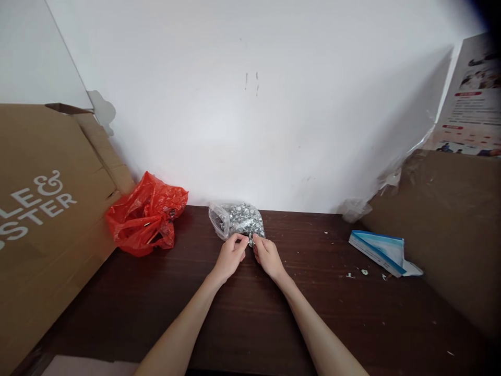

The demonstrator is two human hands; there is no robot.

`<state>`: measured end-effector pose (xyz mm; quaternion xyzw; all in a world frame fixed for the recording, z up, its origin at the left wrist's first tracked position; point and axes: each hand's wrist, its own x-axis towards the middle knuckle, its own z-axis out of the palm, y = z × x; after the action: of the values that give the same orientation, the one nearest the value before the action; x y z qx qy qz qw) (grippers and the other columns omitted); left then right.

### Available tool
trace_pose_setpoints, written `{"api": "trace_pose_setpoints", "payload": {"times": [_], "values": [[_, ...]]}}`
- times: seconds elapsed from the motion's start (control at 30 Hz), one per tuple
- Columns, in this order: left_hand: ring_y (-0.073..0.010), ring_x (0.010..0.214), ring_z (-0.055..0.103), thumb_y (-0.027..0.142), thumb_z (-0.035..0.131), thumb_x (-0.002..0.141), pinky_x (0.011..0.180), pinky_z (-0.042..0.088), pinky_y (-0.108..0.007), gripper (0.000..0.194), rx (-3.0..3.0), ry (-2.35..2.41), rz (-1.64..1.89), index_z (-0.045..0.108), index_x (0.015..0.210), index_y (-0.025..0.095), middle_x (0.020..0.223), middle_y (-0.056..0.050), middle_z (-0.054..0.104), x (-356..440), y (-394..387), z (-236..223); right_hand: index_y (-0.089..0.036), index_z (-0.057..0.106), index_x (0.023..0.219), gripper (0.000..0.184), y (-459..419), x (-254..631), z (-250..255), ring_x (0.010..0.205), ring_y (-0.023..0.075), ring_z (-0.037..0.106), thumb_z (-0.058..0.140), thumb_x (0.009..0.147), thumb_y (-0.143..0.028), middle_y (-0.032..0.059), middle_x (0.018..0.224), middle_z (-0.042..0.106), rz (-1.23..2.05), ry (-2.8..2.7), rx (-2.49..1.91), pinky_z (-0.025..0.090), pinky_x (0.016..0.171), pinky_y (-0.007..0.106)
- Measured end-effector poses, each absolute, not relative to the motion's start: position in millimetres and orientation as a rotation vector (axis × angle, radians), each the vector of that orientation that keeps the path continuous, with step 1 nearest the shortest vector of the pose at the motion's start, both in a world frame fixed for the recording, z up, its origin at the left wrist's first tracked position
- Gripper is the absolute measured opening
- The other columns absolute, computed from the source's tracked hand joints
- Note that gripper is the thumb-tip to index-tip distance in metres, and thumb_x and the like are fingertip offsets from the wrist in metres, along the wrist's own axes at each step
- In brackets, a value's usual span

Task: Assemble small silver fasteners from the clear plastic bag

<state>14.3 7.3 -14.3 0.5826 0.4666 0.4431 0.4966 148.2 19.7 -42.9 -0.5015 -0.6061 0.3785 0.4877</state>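
A clear plastic bag (pixel 246 216) full of small shiny metal parts lies on the dark wooden table, against the white wall. Just in front of it, my left hand (pixel 230 257) and my right hand (pixel 268 255) come close together, thumbs and forefingers pinched. Between the fingertips is a small silvery metal piece (pixel 251 241), too small to name exactly. Both hands seem to touch it, the right one more plainly; the left fingertips meet its left side.
A crumpled red plastic bag (pixel 146 216) sits at the left beside a large cardboard box (pixel 47 224). On the right lie a blue and white packet (pixel 378 250) and small white scraps (pixel 364 272), near another brown box (pixel 442 219) with clear plastic film and a printed sheet (pixel 472 112).
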Motion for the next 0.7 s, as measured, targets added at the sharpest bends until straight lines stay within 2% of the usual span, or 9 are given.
{"api": "trace_pose_setpoints", "payload": {"times": [0.07, 0.2, 0.3, 0.37, 0.47, 0.6, 0.7], "values": [[-0.0058, 0.040, 0.035, 0.046, 0.050, 0.086, 0.042, 0.025, -0.018, 0.031, 1.483, 1.134, 1.040, 0.055, 0.084, 0.016, 0.046, 0.007, 0.043, 15.0, 7.6, -14.2, -0.022, 0.036, 0.055, 0.052, 19.2, 148.5, -41.8, 0.042, 0.0105, 0.035, 0.034, 0.090, -0.061, -0.0039, 0.045, 0.038, 0.936, -1.476, -1.212, 0.029, 0.043, 0.023], [-0.0055, 0.040, 0.037, 0.041, 0.051, 0.085, 0.041, 0.026, -0.017, 0.026, 1.508, 1.092, 1.040, 0.054, 0.096, 0.017, 0.054, 0.005, 0.053, 15.0, 7.9, -14.0, -0.021, 0.038, 0.055, 0.052, 17.4, 149.4, -38.0, 0.044, 0.0106, 0.037, 0.036, 0.090, -0.059, -0.0033, 0.046, 0.039, 0.943, -1.505, -1.188, 0.030, 0.043, 0.023], [-0.0042, 0.038, 0.035, 0.045, 0.049, 0.086, 0.037, 0.025, -0.017, 0.029, 1.467, 1.106, 1.041, 0.053, 0.089, 0.016, 0.058, 0.003, 0.054, 14.3, 8.1, -14.9, -0.020, 0.039, 0.054, 0.052, 16.9, 149.9, -37.5, 0.044, 0.0105, 0.037, 0.035, 0.091, -0.058, -0.0032, 0.047, 0.039, 0.934, -1.536, -1.185, 0.030, 0.044, 0.023], [-0.0027, 0.040, 0.036, 0.043, 0.054, 0.084, 0.035, 0.025, -0.015, 0.028, 1.460, 1.076, 1.058, 0.055, 0.087, 0.015, 0.067, 0.000, 0.057, 14.1, 8.0, -15.8, -0.020, 0.039, 0.055, 0.052, 17.3, 150.1, -38.4, 0.044, 0.0105, 0.036, 0.035, 0.091, -0.058, -0.0034, 0.047, 0.039, 0.929, -1.544, -1.189, 0.029, 0.044, 0.023], [-0.0019, 0.044, 0.043, 0.040, 0.062, 0.079, 0.033, 0.027, -0.013, 0.030, 1.428, 1.023, 1.088, 0.055, 0.097, 0.017, 0.086, -0.003, 0.060, 14.3, 7.5, -17.0, -0.021, 0.039, 0.055, 0.052, 17.8, 150.3, -39.5, 0.044, 0.0105, 0.036, 0.034, 0.091, -0.058, -0.0036, 0.047, 0.039, 0.923, -1.537, -1.193, 0.030, 0.045, 0.023], [-0.0058, 0.043, 0.048, 0.047, 0.058, 0.081, 0.031, 0.036, -0.014, 0.034, 1.361, 1.029, 1.056, 0.055, 0.092, 0.015, 0.069, 0.001, 0.054, 15.0, 8.0, -17.5, -0.020, 0.042, 0.056, 0.052, 17.0, 150.8, -37.6, 0.044, 0.0109, 0.038, 0.034, 0.091, -0.058, -0.0031, 0.047, 0.041, 0.920, -1.550, -1.200, 0.031, 0.045, 0.023], [-0.0085, 0.051, 0.054, 0.046, 0.064, 0.077, 0.038, 0.048, -0.018, 0.036, 1.312, 0.974, 1.065, 0.056, 0.089, 0.013, 0.070, -0.002, 0.057, 15.6, 8.3, -14.9, -0.020, 0.044, 0.057, 0.053, 16.0, 151.4, -35.8, 0.044, 0.0116, 0.039, 0.034, 0.090, -0.059, -0.0024, 0.046, 0.043, 0.929, -1.559, -1.203, 0.031, 0.045, 0.024]]}}
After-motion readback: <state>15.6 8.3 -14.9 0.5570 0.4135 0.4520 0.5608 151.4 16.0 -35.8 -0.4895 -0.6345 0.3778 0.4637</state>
